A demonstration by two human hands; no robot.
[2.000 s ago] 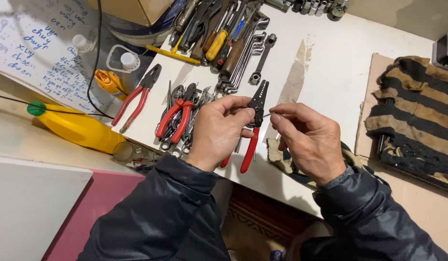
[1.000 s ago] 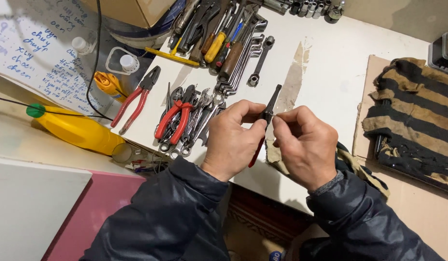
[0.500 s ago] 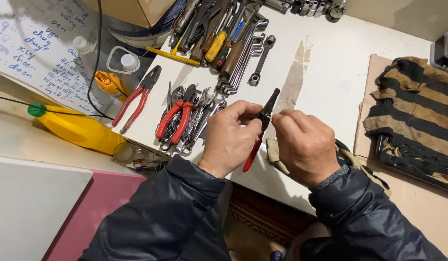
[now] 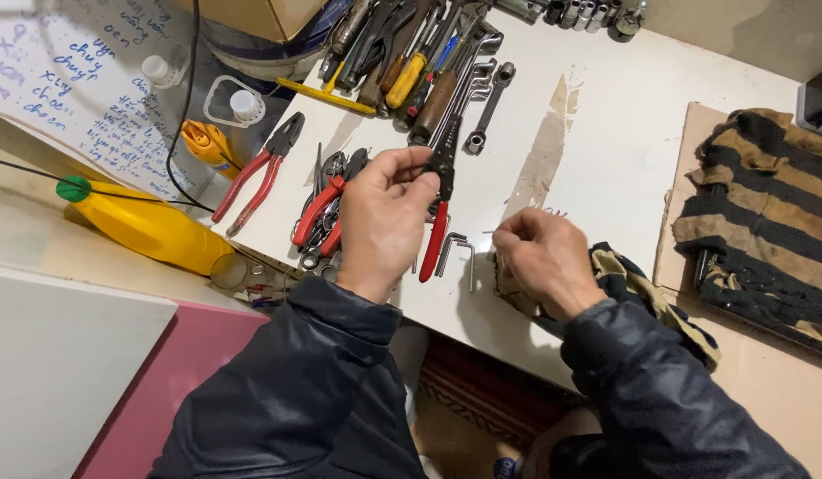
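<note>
the left hand pinches a pair of red-handled pliers near the joint, thumb and fingers closed around the dark head, so the handles hang down free above the white table; held that high up, the tool can be turned and looked at rather than squeezed. the right hand is curled nearly shut, fingertips pressed together as if on something very small, but i cannot tell what, if anything, is in them. it rests just over a crumpled rag at the table's near edge. below the pliers lie bent hex keys. left of the hand sits a heap of red pliers, another pair apart, and a yellow bottle. wrenches and screwdrivers are lined up at the back, within reach.
</note>
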